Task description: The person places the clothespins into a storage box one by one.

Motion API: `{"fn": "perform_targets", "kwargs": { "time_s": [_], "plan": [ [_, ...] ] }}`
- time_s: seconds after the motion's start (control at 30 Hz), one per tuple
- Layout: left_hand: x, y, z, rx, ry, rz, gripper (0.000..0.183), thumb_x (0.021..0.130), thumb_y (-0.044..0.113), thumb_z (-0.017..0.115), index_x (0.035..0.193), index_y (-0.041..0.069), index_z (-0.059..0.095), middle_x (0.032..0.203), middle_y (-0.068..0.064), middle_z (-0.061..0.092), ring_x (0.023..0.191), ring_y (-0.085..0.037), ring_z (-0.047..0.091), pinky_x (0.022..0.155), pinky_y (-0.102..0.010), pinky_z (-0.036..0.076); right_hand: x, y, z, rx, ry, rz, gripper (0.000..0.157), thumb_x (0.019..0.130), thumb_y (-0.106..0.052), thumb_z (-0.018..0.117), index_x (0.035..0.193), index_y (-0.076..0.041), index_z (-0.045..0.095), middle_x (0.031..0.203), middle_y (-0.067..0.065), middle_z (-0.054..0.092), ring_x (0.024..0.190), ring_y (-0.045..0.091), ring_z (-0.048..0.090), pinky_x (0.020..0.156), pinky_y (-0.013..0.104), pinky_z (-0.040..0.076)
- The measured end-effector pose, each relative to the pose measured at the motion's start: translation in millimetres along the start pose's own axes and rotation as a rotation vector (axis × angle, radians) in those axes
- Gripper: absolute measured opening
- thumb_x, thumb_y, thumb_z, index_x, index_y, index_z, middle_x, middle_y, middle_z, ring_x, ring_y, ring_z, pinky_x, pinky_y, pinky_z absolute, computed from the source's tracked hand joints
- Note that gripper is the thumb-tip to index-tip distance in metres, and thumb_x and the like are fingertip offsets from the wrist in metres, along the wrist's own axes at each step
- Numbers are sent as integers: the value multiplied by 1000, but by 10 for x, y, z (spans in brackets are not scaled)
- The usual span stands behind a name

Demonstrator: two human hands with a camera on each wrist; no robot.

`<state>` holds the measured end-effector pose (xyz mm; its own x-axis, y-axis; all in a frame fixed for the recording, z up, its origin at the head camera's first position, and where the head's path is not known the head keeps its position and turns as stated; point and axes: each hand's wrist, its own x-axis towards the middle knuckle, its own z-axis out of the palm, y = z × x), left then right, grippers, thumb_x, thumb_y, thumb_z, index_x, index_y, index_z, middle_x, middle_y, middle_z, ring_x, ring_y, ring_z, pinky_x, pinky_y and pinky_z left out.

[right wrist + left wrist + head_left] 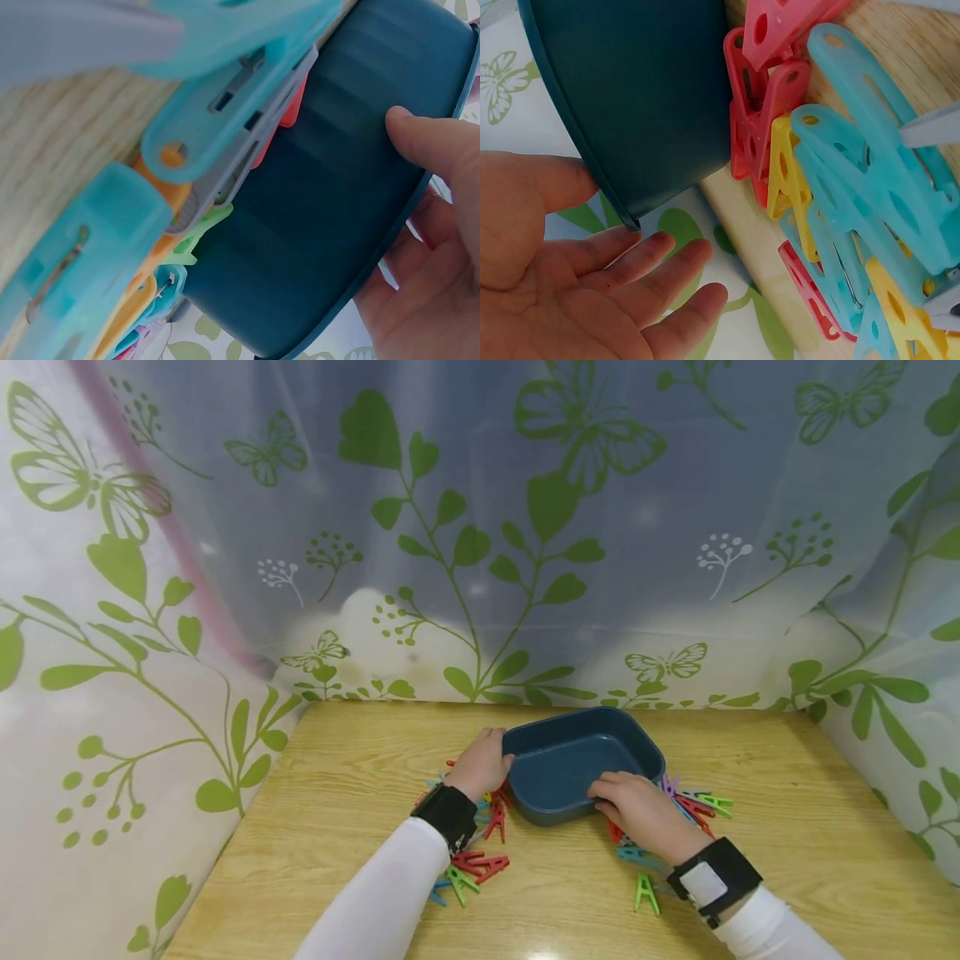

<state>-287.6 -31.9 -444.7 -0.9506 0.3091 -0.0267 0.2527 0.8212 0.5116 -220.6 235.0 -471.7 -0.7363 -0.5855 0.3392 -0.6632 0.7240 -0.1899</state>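
Observation:
A dark blue rectangular plastic basin sits on the wooden table, its bare inside floor facing up. At its left end, my left hand holds the rim; in the left wrist view the thumb and fingertips meet the basin's edge. My right hand grips the near right rim, thumb against the outer wall and the other fingers over the edge. Plastic clothespins in red, green and blue lie beside and under the left wrist. More clothespins lie around the right hand, close against the basin.
The wooden table ends at the back against a curtain printed with green leaves and butterflies. Similar cloth hangs at the left and right sides. A green clothespin lies nearer the front, below the right hand.

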Motion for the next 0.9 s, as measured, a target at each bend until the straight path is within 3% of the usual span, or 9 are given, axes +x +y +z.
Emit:
{"fn": "perform_targets", "kwargs": {
  "time_s": [0.3,0.9],
  "plan": [
    [8,-37,26,-8,-13,1,52,107,18,57,153,-1,41,153,-24,46,136,-38,53,110,-46,45,-11,6,20,-15,2,-3,19,89,-4,78,103,-15,74,97,-3,68,87,15,66,78,32,56],
    [-72,-75,77,-50,17,46,60,103,21,64,152,-4,41,147,-29,48,134,-44,51,109,-52,45,-54,77,-2,-131,69,22,23,83,-7,84,97,-20,73,93,-6,68,88,17,64,83,45,53]
  ]
}}
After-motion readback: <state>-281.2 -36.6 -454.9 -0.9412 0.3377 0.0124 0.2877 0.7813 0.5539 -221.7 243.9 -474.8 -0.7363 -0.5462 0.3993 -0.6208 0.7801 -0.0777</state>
